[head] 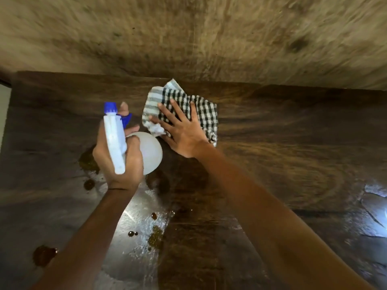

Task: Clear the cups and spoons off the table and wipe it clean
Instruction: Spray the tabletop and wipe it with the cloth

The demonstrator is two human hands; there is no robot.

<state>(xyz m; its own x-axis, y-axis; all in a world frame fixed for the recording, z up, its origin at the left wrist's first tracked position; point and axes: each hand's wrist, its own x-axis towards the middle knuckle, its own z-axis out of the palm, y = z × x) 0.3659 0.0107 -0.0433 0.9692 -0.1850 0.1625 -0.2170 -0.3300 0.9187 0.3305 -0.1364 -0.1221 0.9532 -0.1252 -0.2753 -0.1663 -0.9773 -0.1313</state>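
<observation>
Head cam looks straight down on the table (293, 143), and I can see the left hand (121, 162) wrapped tight round the neck of a spray bottle (114, 135), one finger out by the blue trigger; the round body is mostly hidden behind the fist. Right hand (184, 132) lies flat, fingers straight, pressing a checked cloth (206, 116) near the table's far edge. Brown spills (44, 255) dot the near side. Floor (188, 34) beyond is pure blur
</observation>
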